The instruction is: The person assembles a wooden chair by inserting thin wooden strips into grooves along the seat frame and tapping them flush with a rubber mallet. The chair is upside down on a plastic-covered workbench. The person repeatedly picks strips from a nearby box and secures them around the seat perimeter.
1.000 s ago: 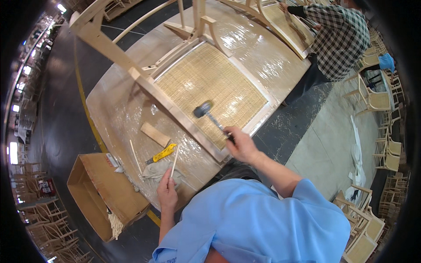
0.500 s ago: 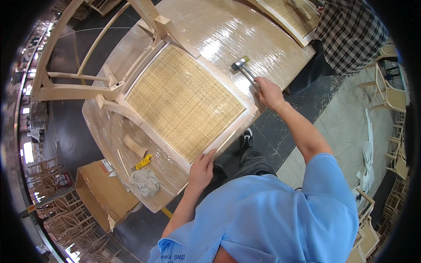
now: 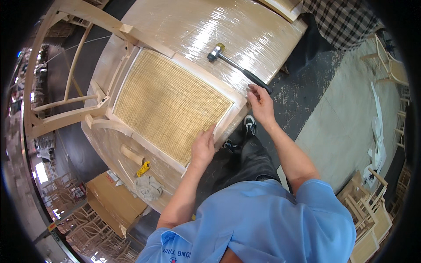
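A pale wooden chair lies tipped back on the table, its woven cane seat (image 3: 171, 103) facing up. My left hand (image 3: 203, 147) is closed over the seat's front edge, fingertips along the frame beside the cane. A thin pale strip shows by that edge, partly hidden by the hand. My right hand (image 3: 262, 106) is at the seat's right front corner, fingers loosely bent and apart, with nothing visible in them. Just beyond it a mallet (image 3: 239, 67) with a black handle lies on the plastic-wrapped table (image 3: 175, 26), its handle end close to my fingers.
On the table's left are a wooden block (image 3: 132, 154), a yellow utility knife (image 3: 143, 168) and a crumpled cloth (image 3: 148, 187). A cardboard box (image 3: 115, 201) stands below. Chairs (image 3: 368, 215) stand at right. A person in a checked garment (image 3: 340, 19) is at the upper right.
My right hand has let go of the mallet, which now lies on the table, and has moved to the seat corner. The left hand stays at the front edge. The view has shifted.
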`<state>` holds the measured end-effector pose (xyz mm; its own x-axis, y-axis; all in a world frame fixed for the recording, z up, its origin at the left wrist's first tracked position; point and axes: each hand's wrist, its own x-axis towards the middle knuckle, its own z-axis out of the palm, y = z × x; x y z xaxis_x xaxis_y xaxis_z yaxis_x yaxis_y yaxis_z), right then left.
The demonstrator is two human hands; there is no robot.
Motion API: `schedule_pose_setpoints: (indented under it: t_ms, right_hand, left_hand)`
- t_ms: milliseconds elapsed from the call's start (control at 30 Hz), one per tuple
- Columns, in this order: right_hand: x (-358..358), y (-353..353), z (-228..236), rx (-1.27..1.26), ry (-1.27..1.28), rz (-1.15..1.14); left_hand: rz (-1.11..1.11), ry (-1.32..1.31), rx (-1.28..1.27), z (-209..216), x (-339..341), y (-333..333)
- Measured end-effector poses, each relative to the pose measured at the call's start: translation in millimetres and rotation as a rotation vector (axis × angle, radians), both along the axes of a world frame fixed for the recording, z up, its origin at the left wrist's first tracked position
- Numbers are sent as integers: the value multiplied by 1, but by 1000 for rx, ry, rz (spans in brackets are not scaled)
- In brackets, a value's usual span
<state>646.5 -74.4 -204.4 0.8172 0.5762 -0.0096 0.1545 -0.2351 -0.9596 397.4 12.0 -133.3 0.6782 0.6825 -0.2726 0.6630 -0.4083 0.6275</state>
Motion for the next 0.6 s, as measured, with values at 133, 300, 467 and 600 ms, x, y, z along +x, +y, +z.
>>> schedule_pose_setpoints:
  t_ms: [133, 300, 467, 600]
  right_hand:
    - [-29, -1, -18, 58, 233, -53]
    - [-47, -1, -32, 104, 231, -70]
    - [-53, 0, -33, 92, 173, -85]
    - [-56, 2, -28, 103, 194, -116]
  left_hand:
    - [2, -49, 17, 0, -2, 1]
    - [-32, -37, 30, 7, -1, 1]
    - [-44, -100, 24, -2, -4, 0]
    - [-48, -106, 13, -4, -4, -1]
